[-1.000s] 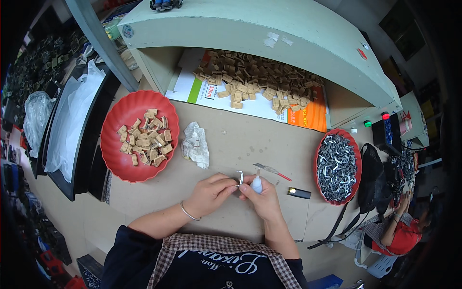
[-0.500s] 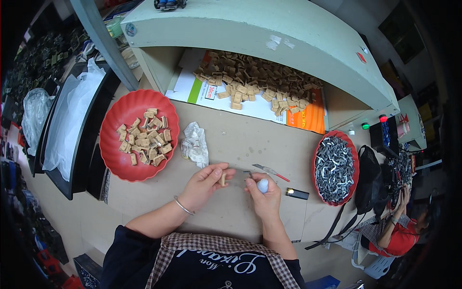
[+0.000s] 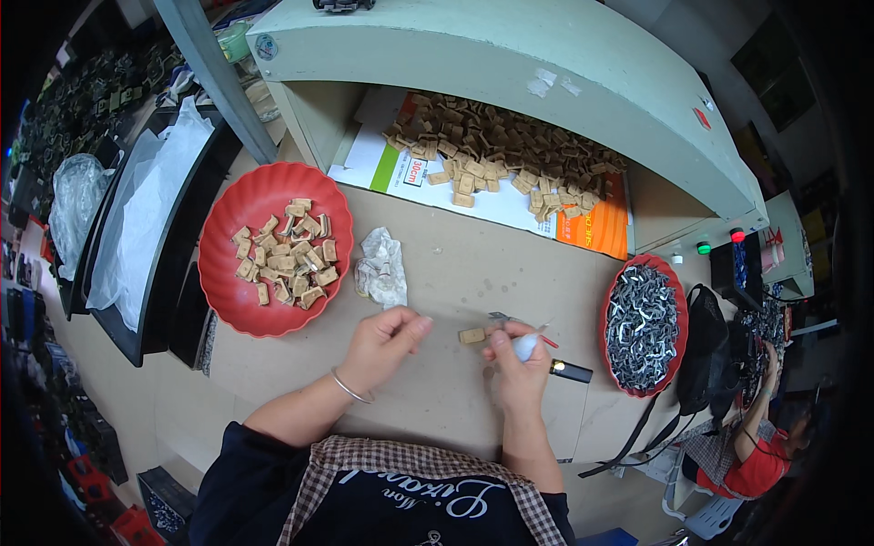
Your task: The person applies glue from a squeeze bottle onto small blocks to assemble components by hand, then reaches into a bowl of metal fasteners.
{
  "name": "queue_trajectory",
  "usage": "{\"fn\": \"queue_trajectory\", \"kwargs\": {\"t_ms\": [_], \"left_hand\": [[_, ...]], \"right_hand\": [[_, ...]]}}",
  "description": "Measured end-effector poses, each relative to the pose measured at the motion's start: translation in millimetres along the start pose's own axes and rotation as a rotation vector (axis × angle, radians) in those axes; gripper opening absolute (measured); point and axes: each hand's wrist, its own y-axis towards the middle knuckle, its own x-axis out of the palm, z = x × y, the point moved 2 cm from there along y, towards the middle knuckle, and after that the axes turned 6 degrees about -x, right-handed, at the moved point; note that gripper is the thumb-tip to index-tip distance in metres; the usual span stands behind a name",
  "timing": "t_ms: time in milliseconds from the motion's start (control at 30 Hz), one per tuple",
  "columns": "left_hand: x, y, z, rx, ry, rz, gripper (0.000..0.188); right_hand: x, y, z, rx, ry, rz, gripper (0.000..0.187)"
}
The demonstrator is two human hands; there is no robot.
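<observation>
Beyond the left edge of the bench [image 3: 446, 400], black trays [image 3: 168, 318] with white liner sheets [image 3: 155, 218]. Toward the far-left corner, red scalloped bowl [image 3: 218, 278] with loose tan pieces [image 3: 296, 259]; right of it, crumpled pale cloth [image 3: 382, 273]. Nearer the front edge, left hand [image 3: 382, 348] raised, bangle [image 3: 353, 387] at the wrist, thumb beside loosely curled fingers; cannot tell if pinching anything. Along the front edge, dark shirt [image 3: 401, 500] with white script lettering. Along the far edge, pale-green shelf unit [image 3: 510, 59] over a heap [image 3: 501, 136] of tan pieces on a printed sheet [image 3: 505, 207], white, green and orange, bearing lettering and numerals. Mid-bench, tan block [image 3: 472, 336] at the fingertips of the right hand [image 3: 519, 364]; cannot tell if gripped or lying. Within that hand's curled fingers, whitish squeeze bottle [image 3: 525, 347]; behind, red-handled knife [image 3: 549, 341]; just right, black cylinder [image 3: 572, 371]. Near the right edge, red oval bowl [image 3: 604, 346] of metal pieces [image 3: 642, 323]. Beyond, seated co-worker [image 3: 760, 460] in red.
</observation>
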Motion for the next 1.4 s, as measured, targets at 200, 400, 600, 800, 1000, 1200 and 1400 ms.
{"fn": "queue_trajectory", "kwargs": {"t_ms": [200,400,600,800,1000,1200,1400], "left_hand": [[8,6,20,0.457,0.246,0.105,0.012],[50,23,22,0.842,0.861,-0.012,0.024],[60,26,28,0.678,1.35,0.027,0.025],[27,20,22,0.428,0.559,-0.032,0.022],[19,10,-6,0.029,-0.12,-0.126,0.022],[18,13,-11,0.129,-0.245,-0.138,0.027],[18,8,-9,-0.004,-0.34,-0.224,0.028]], "right_hand": [[-24,12,-5,-0.117,0.173,0.15,0.017],[-25,11,-4,-0.116,0.202,0.137,0.018],[-28,9,-5,-0.108,0.209,0.137,0.018],[-21,0,-5,-0.092,0.028,0.035,0.016],[-2,-12,-5,-0.068,-0.078,-0.041,0.01],[1,-10,5,-0.199,-0.212,-0.034,0.007],[5,-9,6,-0.241,-0.156,-0.055,0.007]]}}
